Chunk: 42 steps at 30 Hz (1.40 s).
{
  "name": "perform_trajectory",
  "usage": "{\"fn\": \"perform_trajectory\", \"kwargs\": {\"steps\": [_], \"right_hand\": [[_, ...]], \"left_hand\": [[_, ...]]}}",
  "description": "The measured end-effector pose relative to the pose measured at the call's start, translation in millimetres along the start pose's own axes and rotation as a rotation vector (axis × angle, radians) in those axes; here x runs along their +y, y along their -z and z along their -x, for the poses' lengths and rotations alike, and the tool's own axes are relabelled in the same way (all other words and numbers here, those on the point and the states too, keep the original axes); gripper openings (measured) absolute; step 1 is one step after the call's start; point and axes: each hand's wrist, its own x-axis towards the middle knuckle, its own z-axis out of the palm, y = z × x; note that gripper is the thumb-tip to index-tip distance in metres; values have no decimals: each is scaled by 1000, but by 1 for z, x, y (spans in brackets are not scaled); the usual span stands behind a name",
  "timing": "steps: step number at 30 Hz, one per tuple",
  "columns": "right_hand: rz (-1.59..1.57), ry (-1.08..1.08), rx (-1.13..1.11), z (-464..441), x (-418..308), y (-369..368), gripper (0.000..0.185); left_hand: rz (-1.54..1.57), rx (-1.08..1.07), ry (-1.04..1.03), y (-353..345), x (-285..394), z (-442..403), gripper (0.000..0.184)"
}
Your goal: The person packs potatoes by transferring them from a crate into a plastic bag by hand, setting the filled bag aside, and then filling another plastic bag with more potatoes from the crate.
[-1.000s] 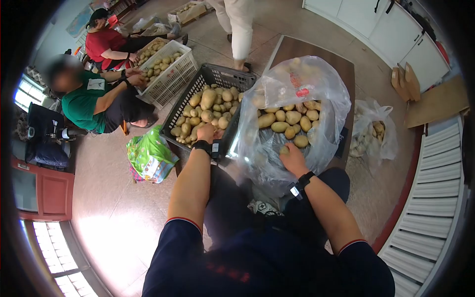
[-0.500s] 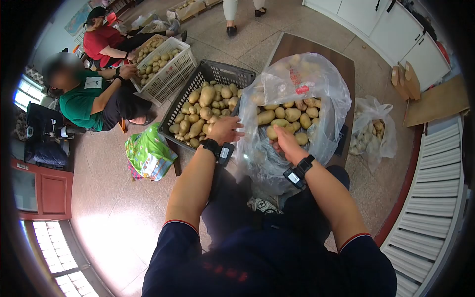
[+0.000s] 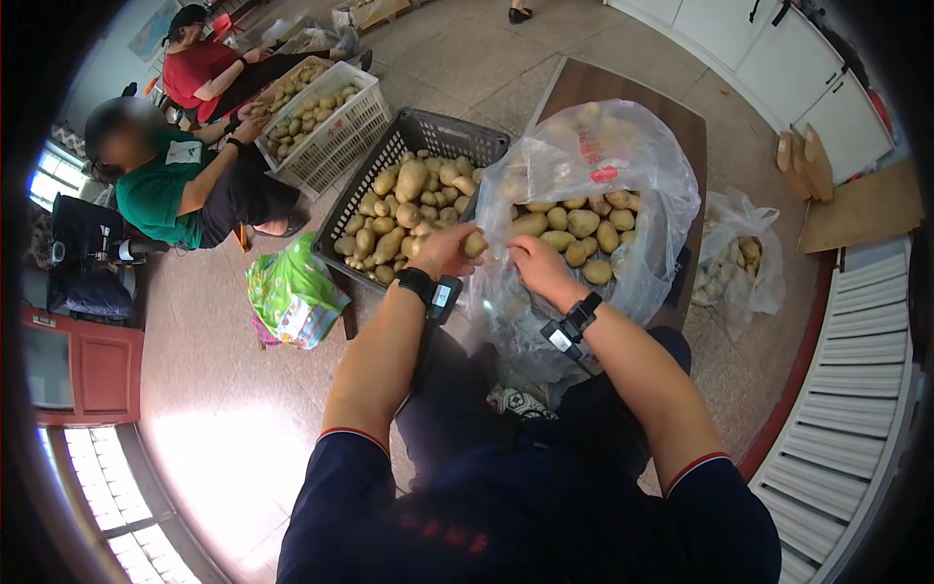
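My left hand [image 3: 445,251] holds a potato [image 3: 474,244] between its fingers, over the right edge of a dark plastic crate [image 3: 336,216] with many potatoes in it. Just to the right, my right hand [image 3: 541,265] is at the near left part of a clear plastic bag [image 3: 654,180]. Its thumb and fingertips are pinched together; whatever is between them is too small to make out. Several potatoes [image 3: 584,223] lie in the open mouth of the bag, which rests on a brown table [image 3: 574,90].
Two people [image 3: 165,200] [image 3: 195,73] sit at the upper left beside a white crate [image 3: 331,156] of potatoes. A green bag [image 3: 292,292] stands on the floor at left. Another clear bag [image 3: 730,258] lies right of the table. A shoe [image 3: 520,16] shows at the top.
My left hand has come up from the dark crate's potatoes and now has a potato. My right hand has moved left, away from the potatoes in the bag. The walking person has mostly left view.
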Motion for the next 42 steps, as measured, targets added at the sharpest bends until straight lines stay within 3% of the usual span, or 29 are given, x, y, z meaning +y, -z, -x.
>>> {"fn": "perform_trajectory", "kwargs": {"steps": [1,3,5,7,11,16,20,24,26,27,31,33,37,39,42], "right_hand": [[296,115,62,2,14,5,27],[443,113,49,16,43,12,28],[590,110,35,33,52,14,30],[722,-1,-111,48,51,15,33],[621,75,-130,56,57,10,38],[589,150,-167,57,38,8,47],[634,211,-208,59,29,4,49],[667,202,-265,62,14,-2,50],[678,229,-273,62,11,-7,50],[710,219,-286,62,14,-11,48],[782,269,-290,62,19,-26,41],[809,231,-295,63,18,-33,37],[806,202,-243,67,25,-45,30],[815,162,-241,69,23,-47,30],[767,94,-240,73,21,-48,30]], "left_hand": [[81,108,-35,0,1,4,28],[251,293,-96,1,4,8,24],[234,374,-104,22,1,-1,24],[248,465,-156,38,-5,-7,29],[166,549,-133,63,-10,-17,31],[-31,671,-103,48,-3,-6,31],[-162,674,-73,22,-7,-5,38],[-355,542,-14,-2,-7,0,47],[-616,354,127,11,-19,-22,50],[-766,384,80,3,-22,-23,55],[-684,350,62,-21,-41,-29,61],[-813,388,-72,-18,-57,-44,64],[-1114,464,-76,-34,-47,-26,64],[-1219,462,-81,-18,-53,-40,46],[-1358,443,-179,-8,-54,-43,34]]}}
